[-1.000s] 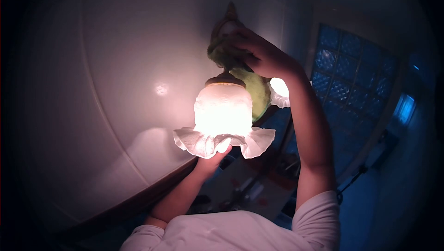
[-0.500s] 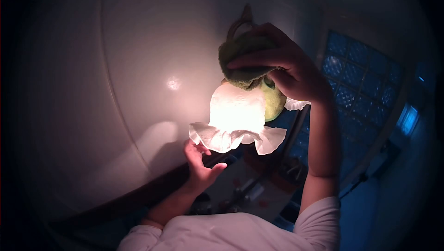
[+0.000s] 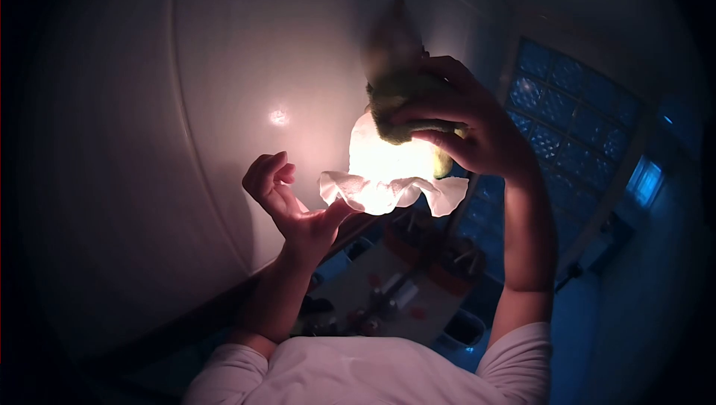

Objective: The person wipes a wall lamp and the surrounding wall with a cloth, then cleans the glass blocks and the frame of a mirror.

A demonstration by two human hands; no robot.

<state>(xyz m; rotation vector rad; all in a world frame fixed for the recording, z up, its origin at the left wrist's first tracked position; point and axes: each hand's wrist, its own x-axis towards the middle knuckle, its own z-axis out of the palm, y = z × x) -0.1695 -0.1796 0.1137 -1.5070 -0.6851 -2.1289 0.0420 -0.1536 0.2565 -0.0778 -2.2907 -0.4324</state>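
Note:
A lit glass lampshade [image 3: 389, 162] with a wavy, ruffled rim glows brightly in the middle of the view. My right hand [image 3: 477, 125] grips a green cloth [image 3: 394, 107] and presses it against the top of the shade, the thumb underneath and the fingers over the cloth. To the left of the rim, my left hand [image 3: 287, 203] is raised with its fingers loosely curled and the thumb stretched apart from them. That thumb's tip overlaps the rim's lower left edge; nothing is held in this hand. Above the cloth, the dark lamp mount [image 3: 395, 24] is partly blurred.
A pale wall [image 3: 224, 69] with a vertical seam stands close on the left. Glass-block panes [image 3: 563, 92] fill part of the right side. Far below the lamp is a dim counter [image 3: 373, 271] with several dark items on it.
My left hand has moved up and left, its fingers now off the shade's rim and the thumb at it. The right hand and cloth have slid slightly right and down over the shade.

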